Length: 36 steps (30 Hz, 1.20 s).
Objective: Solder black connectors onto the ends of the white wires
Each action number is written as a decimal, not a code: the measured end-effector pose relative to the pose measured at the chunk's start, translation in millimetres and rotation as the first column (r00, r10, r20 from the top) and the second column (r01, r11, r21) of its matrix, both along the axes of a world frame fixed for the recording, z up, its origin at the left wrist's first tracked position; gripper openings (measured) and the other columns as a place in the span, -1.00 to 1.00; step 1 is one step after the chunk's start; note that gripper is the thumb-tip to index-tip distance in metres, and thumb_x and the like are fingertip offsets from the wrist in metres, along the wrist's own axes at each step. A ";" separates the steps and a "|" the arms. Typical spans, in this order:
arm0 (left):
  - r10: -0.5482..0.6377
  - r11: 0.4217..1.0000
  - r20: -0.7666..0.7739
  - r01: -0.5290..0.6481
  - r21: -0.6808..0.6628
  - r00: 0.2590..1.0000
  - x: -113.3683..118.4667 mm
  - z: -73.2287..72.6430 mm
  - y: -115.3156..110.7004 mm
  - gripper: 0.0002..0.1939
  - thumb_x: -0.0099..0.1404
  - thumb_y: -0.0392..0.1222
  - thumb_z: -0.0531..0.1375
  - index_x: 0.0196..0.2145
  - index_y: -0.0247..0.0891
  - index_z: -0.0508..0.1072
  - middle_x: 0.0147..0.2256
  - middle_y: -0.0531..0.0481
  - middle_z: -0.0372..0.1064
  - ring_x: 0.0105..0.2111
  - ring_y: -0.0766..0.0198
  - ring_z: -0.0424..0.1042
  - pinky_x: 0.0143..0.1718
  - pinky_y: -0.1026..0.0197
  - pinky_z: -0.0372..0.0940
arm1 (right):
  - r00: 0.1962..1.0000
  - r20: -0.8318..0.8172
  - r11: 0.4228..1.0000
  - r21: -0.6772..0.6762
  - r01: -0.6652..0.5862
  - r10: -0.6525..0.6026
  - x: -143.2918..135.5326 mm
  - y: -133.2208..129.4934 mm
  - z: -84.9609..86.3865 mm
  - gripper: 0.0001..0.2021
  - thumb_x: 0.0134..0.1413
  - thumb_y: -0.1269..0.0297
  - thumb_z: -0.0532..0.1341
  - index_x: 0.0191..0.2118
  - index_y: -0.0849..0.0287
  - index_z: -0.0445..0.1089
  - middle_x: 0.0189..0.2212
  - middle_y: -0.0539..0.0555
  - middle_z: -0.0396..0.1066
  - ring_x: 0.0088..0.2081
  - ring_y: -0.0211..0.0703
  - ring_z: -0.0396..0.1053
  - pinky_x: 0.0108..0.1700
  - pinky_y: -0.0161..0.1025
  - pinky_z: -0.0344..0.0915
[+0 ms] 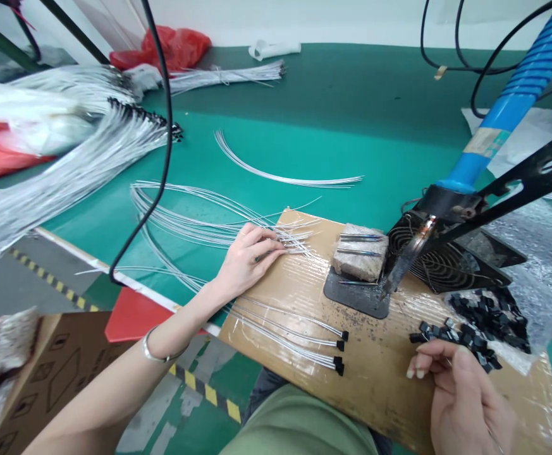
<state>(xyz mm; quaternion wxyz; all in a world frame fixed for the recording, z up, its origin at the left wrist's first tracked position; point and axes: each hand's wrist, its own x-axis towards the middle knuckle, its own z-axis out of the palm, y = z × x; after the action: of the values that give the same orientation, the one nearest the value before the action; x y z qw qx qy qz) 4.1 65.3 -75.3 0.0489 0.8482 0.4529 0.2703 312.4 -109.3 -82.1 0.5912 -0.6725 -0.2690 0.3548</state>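
My left hand [251,260] rests on a bundle of thin white wires [181,221] at the left edge of the brown board [299,284], its fingers pinched together on the wire ends. Near the board's front right, my right hand [463,385] has its fingers curled beside a pile of small black connectors [465,338]; a thin shiny thing shows between the fingers, too small to name. Several white wires with black connectors [338,364] lie between the hands. A blue-handled soldering iron [513,120] hangs over the board, beside a grey block [360,253] bearing metal tips.
A black fan [427,253] stands behind the iron. A loose wire bundle [285,177] lies on the green table [389,151]. Large wire bundles [81,164] and red bags [176,47] are at the left. A black cable [169,114] hangs in front.
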 end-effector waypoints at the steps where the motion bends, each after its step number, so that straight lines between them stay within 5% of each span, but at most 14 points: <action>1: -0.005 1.000 0.001 0.005 -0.002 1.000 0.2 0.0 -0.2 -0.84 0.44 -0.21 0.23 -0.29 -0.18 0.61 -0.20 -0.12 0.55 -0.21 0.10 0.41 -0.11 0.01 0.38 | 1.000 0.005 1.000 -0.007 0.001 -0.001 0.0 -0.4 0.0 -0.56 0.27 -0.12 0.26 -0.38 0.21 0.53 -0.53 0.03 0.45 -0.46 -0.22 0.40 -0.38 -0.32 0.35; 27: -0.081 0.987 0.033 0.076 0.138 0.996 -5.4 -9.9 -0.8 -0.91 0.42 -0.26 0.27 -0.28 -0.25 0.55 -0.24 -0.11 0.50 -0.22 0.13 0.42 -0.15 0.07 0.37 | 0.994 0.110 0.999 -0.027 -0.019 0.022 1.3 -2.8 -1.0 -0.60 0.29 -0.08 0.25 -0.35 0.20 0.48 -0.48 0.06 0.45 -0.46 -0.14 0.37 -0.37 -0.20 0.32; 36: -0.031 0.988 0.125 0.011 0.157 0.992 -8.2 1.8 -7.7 -0.92 0.44 -0.31 0.23 -0.26 -0.27 0.52 -0.21 -0.10 0.57 -0.21 0.19 0.54 -0.12 0.16 0.42 | 0.992 0.128 0.999 -0.031 -0.020 0.024 0.7 -2.5 0.5 -0.59 0.29 -0.08 0.25 -0.35 0.20 0.48 -0.50 0.06 0.44 -0.47 -0.14 0.38 -0.38 -0.20 0.34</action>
<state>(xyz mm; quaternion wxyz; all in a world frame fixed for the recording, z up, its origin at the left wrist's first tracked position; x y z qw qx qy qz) -4.1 57.7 -73.5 0.0140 0.8351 0.4175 0.3579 313.0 -111.8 -81.6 0.5589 -0.6995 -0.3084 0.3213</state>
